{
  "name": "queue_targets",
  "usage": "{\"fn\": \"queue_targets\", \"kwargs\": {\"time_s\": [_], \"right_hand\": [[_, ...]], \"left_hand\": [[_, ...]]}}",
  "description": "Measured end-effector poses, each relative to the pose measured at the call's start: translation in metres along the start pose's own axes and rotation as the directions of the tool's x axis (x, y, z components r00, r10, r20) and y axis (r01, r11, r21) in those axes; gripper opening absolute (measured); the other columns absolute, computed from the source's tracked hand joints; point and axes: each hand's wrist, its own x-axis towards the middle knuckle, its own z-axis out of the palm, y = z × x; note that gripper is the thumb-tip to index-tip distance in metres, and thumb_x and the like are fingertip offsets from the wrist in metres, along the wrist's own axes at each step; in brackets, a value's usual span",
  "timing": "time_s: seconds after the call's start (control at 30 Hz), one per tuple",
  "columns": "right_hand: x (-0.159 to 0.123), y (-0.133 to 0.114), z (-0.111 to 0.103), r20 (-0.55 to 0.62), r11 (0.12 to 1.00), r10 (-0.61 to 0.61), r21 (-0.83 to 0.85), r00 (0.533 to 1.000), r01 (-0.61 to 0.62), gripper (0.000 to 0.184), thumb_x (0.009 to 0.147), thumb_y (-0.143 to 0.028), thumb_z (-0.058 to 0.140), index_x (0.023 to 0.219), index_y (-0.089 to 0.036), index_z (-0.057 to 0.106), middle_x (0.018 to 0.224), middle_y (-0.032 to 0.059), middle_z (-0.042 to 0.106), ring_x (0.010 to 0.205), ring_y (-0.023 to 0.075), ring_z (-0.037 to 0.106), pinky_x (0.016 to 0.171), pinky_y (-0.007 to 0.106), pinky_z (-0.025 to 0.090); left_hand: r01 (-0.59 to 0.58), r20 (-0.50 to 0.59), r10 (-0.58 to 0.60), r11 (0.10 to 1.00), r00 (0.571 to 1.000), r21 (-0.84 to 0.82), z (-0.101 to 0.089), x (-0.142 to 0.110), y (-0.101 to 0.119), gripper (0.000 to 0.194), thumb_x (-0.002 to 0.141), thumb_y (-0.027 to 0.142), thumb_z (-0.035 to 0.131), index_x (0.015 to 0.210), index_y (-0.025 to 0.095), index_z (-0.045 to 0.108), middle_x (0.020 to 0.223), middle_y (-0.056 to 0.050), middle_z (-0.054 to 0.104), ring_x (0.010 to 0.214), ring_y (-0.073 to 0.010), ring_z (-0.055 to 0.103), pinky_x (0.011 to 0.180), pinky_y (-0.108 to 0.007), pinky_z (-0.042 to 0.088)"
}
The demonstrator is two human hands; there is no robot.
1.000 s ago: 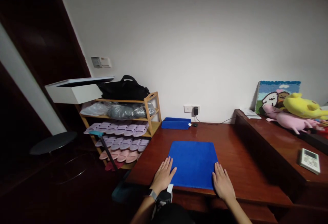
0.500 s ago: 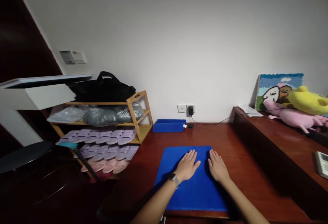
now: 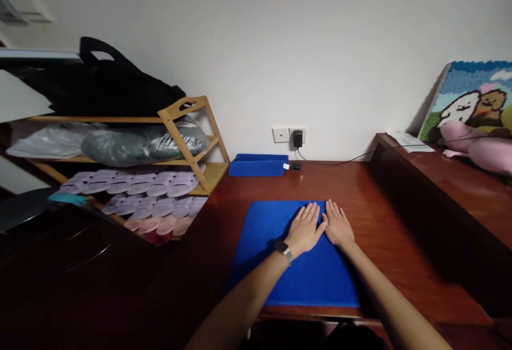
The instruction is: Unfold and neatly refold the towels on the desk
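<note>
A blue cloth (image 3: 276, 280) lies spread flat on the brown wooden table (image 3: 392, 254), its near edge close to the table's front. My left hand (image 3: 306, 228) rests palm down on the cloth's upper right part, fingers stretched out; a watch (image 3: 284, 250) is on that wrist. My right hand (image 3: 339, 226) lies flat across the cloth's right edge, also with fingers extended. The two thumbs come close to each other, perhaps touching. Farther back by the wall sits a folded blue cloth (image 3: 258, 166) with a small white tag.
Left of the table stands a wooden rack (image 3: 212, 176) with slippers (image 3: 148, 183), wrapped bundles and a black bag (image 3: 108, 86). A black plug (image 3: 298, 138) with a cable is in the wall socket. On the raised right ledge lie papers (image 3: 412, 141) and a pink plush toy (image 3: 480, 147).
My left hand has slid right across the cloth towards my right hand, narrowing the gap between them. The view has shifted closer and downward.
</note>
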Motion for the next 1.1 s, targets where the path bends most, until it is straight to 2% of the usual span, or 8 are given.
{"fn": "queue_targets", "kwargs": {"time_s": [0.1, 0.2, 0.3, 0.4, 0.5, 0.57, 0.8, 1.1], "right_hand": [[-0.001, 0.001, -0.001, 0.022, 0.999, -0.010, -0.039, 1.000, 0.011, 0.066, 0.104, -0.039, 0.011, 0.162, -0.006, 0.014, 0.170, 0.0085, 0.009, 0.157, 0.0198, 0.007, 0.126, 0.038, 0.006], [0.000, -0.001, -0.002, 0.020, 0.999, 0.007, -0.038, 1.000, -0.007, 0.067, 0.104, -0.039, 0.012, 0.162, -0.006, 0.015, 0.170, 0.0093, 0.011, 0.157, 0.0193, 0.008, 0.126, 0.038, 0.006], [0.000, -0.003, -0.002, 0.001, 1.000, 0.027, -0.005, 1.000, -0.027, 0.068, 0.104, -0.040, 0.010, 0.162, -0.006, 0.016, 0.170, 0.0091, 0.014, 0.157, 0.0188, 0.010, 0.126, 0.038, 0.006], [0.000, -0.005, -0.003, -0.006, 0.999, 0.037, 0.018, 0.999, -0.037, 0.068, 0.104, -0.041, 0.009, 0.162, -0.007, 0.016, 0.170, 0.0083, 0.015, 0.157, 0.0180, 0.010, 0.127, 0.038, 0.006], [-0.001, -0.006, -0.003, -0.003, 0.999, 0.047, 0.019, 0.999, -0.047, 0.068, 0.104, -0.042, 0.009, 0.162, -0.007, 0.016, 0.170, 0.0080, 0.015, 0.157, 0.0178, 0.011, 0.127, 0.037, 0.005], [-0.001, -0.005, -0.003, -0.005, 0.999, 0.050, 0.015, 0.999, -0.049, 0.068, 0.104, -0.042, 0.010, 0.162, -0.007, 0.016, 0.170, 0.0079, 0.015, 0.157, 0.0182, 0.012, 0.127, 0.037, 0.006], [-0.003, -0.007, -0.005, 0.014, 0.998, 0.064, -0.014, 0.998, -0.064, 0.068, 0.103, -0.043, 0.011, 0.162, -0.009, 0.018, 0.170, 0.0083, 0.017, 0.157, 0.0200, 0.012, 0.126, 0.040, 0.009], [-0.040, -0.008, -0.001, 0.023, 0.996, 0.084, -0.006, 0.996, -0.084, 0.069, 0.104, -0.046, 0.011, 0.162, -0.010, 0.018, 0.170, 0.0064, 0.016, 0.157, 0.0194, 0.012, 0.127, 0.040, 0.010]], "left_hand": [[0.016, 0.039, -0.016, 1.000, 0.999, -0.018, 0.009, 0.017, 0.009, 0.074, 0.106, 0.058, 0.012, 0.159, 0.011, 0.033, 0.164, -0.013, 0.035, 0.154, -0.0232, 0.024, 0.127, -0.043, 0.017], [0.046, 0.068, -0.044, 0.998, 0.997, -0.032, 0.010, 0.017, 0.000, 0.076, 0.105, 0.062, 0.012, 0.159, 0.014, 0.034, 0.164, -0.011, 0.035, 0.154, -0.0229, 0.025, 0.126, -0.043, 0.017], [0.138, 0.084, -0.136, 0.990, 0.987, -0.020, -0.006, -0.003, -0.036, 0.078, 0.104, 0.066, 0.011, 0.159, 0.017, 0.034, 0.165, -0.010, 0.032, 0.154, -0.0238, 0.024, 0.126, -0.045, 0.017], [0.278, 0.097, -0.280, 0.960, 0.955, 0.034, -0.031, -0.035, -0.090, 0.077, 0.104, 0.066, 0.011, 0.160, 0.019, 0.032, 0.166, -0.009, 0.029, 0.155, -0.0254, 0.022, 0.126, -0.048, 0.016], [0.376, 0.045, -0.382, 0.921, 0.923, 0.102, -0.048, -0.064, -0.136, 0.076, 0.104, 0.064, 0.011, 0.161, 0.018, 0.030, 0.166, -0.010, 0.028, 0.155, -0.0255, 0.022, 0.126, -0.046, 0.016], [0.391, 0.003, -0.394, 0.913, 0.919, 0.118, -0.051, -0.075, -0.152, 0.075, 0.104, 0.064, 0.012, 0.162, 0.018, 0.028, 0.166, -0.009, 0.029, 0.155, -0.0255, 0.021, 0.125, -0.044, 0.017], [0.374, -0.040, -0.371, 0.923, 0.928, 0.090, -0.047, -0.079, -0.151, 0.074, 0.104, 0.063, 0.012, 0.163, 0.019, 0.025, 0.166, -0.009, 0.031, 0.155, -0.0259, 0.023, 0.126, -0.045, 0.016], [0.383, -0.031, -0.382, 0.917, 0.924, 0.114, -0.048, -0.080, -0.158, 0.077, 0.103, 0.065, 0.014, 0.162, 0.017, 0.028, 0.165, -0.010, 0.031, 0.155, -0.0271, 0.023, 0.126, -0.046, 0.016]]}}
